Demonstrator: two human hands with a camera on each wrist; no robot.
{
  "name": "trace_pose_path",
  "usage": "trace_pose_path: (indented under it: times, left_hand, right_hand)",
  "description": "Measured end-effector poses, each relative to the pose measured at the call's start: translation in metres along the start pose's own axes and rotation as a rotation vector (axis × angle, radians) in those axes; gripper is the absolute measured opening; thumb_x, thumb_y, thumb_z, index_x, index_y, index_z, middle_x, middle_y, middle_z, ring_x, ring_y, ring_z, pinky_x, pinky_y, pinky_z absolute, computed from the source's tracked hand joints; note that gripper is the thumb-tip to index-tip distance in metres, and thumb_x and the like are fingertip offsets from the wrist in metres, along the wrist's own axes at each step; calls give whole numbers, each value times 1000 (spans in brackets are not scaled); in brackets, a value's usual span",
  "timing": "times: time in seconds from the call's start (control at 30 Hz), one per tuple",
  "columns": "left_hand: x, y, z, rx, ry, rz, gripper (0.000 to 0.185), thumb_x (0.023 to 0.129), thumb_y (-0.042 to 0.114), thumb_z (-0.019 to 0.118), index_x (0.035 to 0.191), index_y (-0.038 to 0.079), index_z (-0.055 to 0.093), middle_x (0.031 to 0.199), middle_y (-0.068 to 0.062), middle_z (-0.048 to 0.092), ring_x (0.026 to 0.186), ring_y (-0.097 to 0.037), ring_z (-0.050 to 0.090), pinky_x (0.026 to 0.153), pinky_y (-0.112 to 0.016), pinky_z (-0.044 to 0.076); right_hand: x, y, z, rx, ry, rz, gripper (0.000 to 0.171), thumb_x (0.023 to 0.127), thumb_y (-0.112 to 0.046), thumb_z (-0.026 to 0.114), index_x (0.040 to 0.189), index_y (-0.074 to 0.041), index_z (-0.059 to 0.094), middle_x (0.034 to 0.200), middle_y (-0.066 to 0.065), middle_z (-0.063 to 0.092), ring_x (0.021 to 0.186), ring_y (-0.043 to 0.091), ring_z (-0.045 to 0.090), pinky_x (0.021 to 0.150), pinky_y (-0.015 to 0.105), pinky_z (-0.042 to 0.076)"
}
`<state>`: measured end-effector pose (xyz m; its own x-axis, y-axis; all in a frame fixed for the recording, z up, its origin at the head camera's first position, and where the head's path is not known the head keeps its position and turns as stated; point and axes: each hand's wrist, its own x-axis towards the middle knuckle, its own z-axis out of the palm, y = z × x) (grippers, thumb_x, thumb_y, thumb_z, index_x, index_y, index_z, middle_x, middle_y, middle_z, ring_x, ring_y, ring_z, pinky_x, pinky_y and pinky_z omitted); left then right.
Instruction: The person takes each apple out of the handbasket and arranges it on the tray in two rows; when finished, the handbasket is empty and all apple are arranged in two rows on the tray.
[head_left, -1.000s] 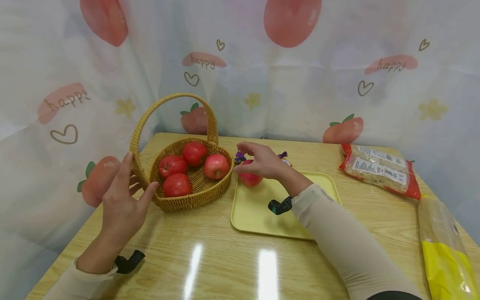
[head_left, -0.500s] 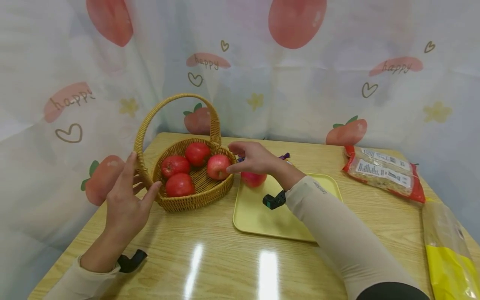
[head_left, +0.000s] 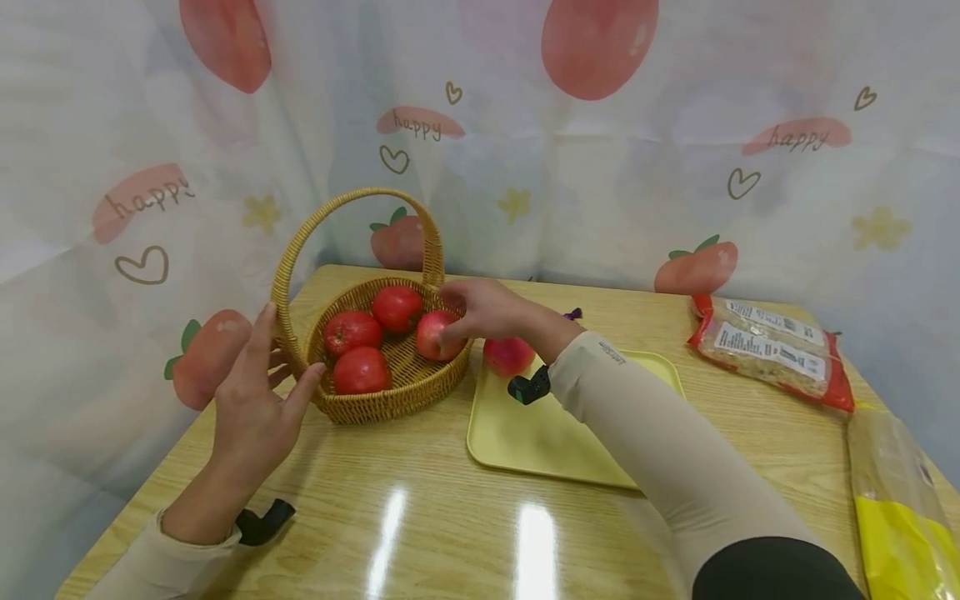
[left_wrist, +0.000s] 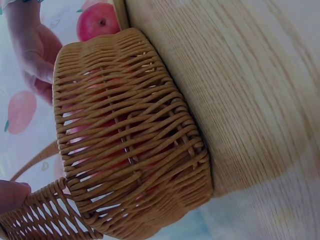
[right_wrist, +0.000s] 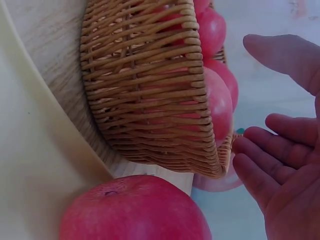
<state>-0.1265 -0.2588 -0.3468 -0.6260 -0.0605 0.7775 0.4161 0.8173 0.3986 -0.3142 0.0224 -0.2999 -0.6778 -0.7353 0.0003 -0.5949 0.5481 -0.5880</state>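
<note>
Reaches with the right hand (head_left: 480, 310), fingers loosely spread and closed on nothing, onto the pale apple (head_left: 437, 335) at the right rim of the basket (head_left: 375, 398). Rests the left hand (head_left: 255, 404), open and flat, against the handle base. Could nudge the loose apple (head_left: 508, 355) on the yellow tray (head_left: 555, 442) with the wrist and set it rolling, or tip the light basket by dragging against its rim.

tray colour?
Pale yellow. The tray shows best in the head view, with one red apple on its far left corner.
</note>
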Motion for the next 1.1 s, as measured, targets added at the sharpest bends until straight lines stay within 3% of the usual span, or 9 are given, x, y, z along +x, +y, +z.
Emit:
trace_pose_path:
  times: [0.3, 0.63, 0.8, 1.1]
  left_hand:
    - [0, 0, -2, 7, 0, 1, 101, 79, -5, 87, 162, 13, 34, 117, -26, 61, 99, -44, 72, 91, 1, 40]
    - [-1, -2, 1, -1, 12, 21, 100, 76, -8, 86, 161, 9, 35, 113, -26, 61, 96, -45, 71, 90, 4, 38]
    - [-2, -2, 1, 5, 14, 22, 100, 77, -8, 86, 161, 9, 35, 114, -26, 61, 97, -43, 71, 91, 4, 38]
    - [0, -1, -2, 30, 1, 21, 101, 77, -5, 88, 162, 10, 34, 116, -26, 61, 97, -43, 73, 89, -8, 47]
  right_hand:
    - [15, -10, -4, -81, -66, 37, 83, 88, -37, 80, 155, -4, 45, 151, 15, 56, 138, 28, 54, 117, 39, 45]
    - [28, -13, -5, -226, -118, 27, 77, 87, -38, 79, 150, -3, 52, 139, 14, 63, 121, 25, 59, 107, 37, 51]
    - [35, -13, -4, -231, -143, 39, 73, 88, -37, 79, 147, -3, 55, 136, 13, 64, 119, 25, 59, 106, 38, 52]
    - [44, -11, 0, -285, -184, 17, 64, 87, -38, 79, 140, -6, 62, 131, 7, 67, 115, 22, 61, 99, 34, 54]
